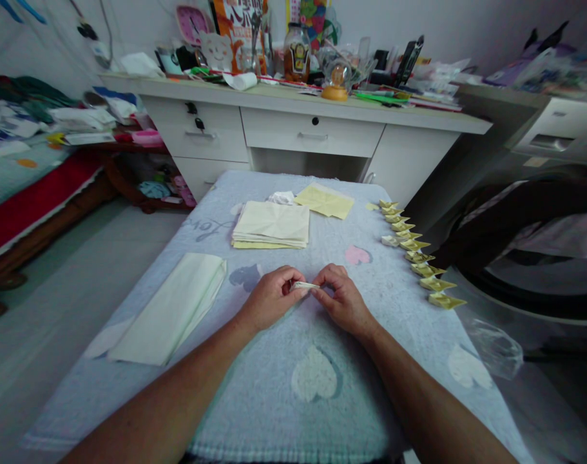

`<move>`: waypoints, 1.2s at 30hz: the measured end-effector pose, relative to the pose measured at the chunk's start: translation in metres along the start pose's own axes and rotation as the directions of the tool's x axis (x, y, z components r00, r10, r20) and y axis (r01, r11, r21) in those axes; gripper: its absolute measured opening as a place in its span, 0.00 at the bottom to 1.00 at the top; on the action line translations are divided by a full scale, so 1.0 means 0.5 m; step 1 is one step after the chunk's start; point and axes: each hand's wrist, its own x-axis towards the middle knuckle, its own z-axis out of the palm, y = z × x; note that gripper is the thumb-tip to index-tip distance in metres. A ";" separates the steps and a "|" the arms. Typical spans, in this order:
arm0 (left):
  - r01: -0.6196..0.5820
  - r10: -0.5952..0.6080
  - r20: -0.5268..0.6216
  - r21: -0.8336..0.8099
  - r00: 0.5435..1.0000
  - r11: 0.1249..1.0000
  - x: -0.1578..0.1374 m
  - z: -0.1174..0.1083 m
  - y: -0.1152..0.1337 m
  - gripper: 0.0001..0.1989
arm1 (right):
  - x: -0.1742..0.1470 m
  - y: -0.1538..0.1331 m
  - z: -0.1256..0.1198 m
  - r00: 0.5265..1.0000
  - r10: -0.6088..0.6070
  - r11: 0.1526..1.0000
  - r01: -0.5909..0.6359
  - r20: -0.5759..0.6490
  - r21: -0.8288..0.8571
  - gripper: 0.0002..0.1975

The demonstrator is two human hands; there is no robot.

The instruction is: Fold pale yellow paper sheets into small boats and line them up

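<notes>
Between my two hands is a small folded piece of pale paper (305,285), held just above the cloth-covered table. My left hand (276,293) pinches its left end with thumb and fingers. At the other end, my right hand (341,298) grips the paper's tip the same way. Beyond them lies a stack of cream paper sheets (271,224), with a yellow sheet (326,200) behind it. Several small folded yellow paper boats (433,283) stand in a row along the table's right side. Fingers partly hide the held paper, so its exact shape is unclear.
A folded pale green-white paper bundle (172,309) lies on the left of the blue cloth (254,399). Crumpled white paper (282,198) sits behind the stack. A white desk (317,129) with clutter stands ahead, a washing machine (558,145) at right, a bed (32,174) at left.
</notes>
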 end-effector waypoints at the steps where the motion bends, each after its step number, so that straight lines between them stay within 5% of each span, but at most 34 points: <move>1: -0.009 0.009 0.001 0.008 1.000 1.000 0.000 -0.001 0.001 0.09 | 0.000 0.000 0.000 1.000 -0.003 1.000 0.003 0.004 0.002 0.07; 8: -0.031 0.031 -0.011 0.002 0.999 1.000 -0.002 -0.001 0.000 0.10 | 0.002 -0.005 -0.004 0.999 -0.045 0.998 0.045 -0.012 0.033 0.10; 17: 0.096 -0.092 0.034 -0.143 0.995 0.985 -0.001 -0.001 -0.004 0.10 | 0.002 -0.007 -0.010 0.999 -0.006 0.996 0.003 0.037 0.084 0.04; 26: 0.099 -0.087 0.079 -0.165 0.993 0.981 -0.001 0.004 -0.002 0.12 | 0.005 -0.001 -0.015 1.000 -0.001 0.985 -0.002 0.017 0.173 0.11; 36: 0.132 -0.107 0.107 -0.274 0.988 0.952 0.000 0.009 -0.011 0.11 | 0.004 -0.001 -0.021 0.997 0.029 0.981 -0.042 0.067 0.188 0.05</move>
